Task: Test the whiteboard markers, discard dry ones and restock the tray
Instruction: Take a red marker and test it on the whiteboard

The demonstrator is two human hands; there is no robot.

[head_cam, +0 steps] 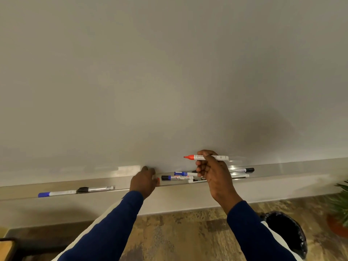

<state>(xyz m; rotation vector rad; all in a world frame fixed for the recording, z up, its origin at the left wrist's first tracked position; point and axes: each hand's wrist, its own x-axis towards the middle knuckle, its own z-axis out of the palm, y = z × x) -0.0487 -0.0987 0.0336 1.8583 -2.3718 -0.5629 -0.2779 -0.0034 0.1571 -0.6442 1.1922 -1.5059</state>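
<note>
My right hand [212,172] grips an uncapped red marker [220,157] held level, its red tip pointing left just in front of the blank whiteboard [169,72]. My left hand [144,182] is at the marker tray [120,185], fingers curled around a small red cap [157,181] that peeks out beside them. A cluster of several markers [180,176] with blue and black caps lies in the tray under my right hand. Two more markers, one blue-capped [56,193] and one black-capped [96,189], lie at the tray's left end.
A bin lined with a black bag [288,232] stands on the wood-patterned floor at lower right. A potted plant [339,210] is at the right edge. A wooden furniture corner [6,247] shows at the bottom left.
</note>
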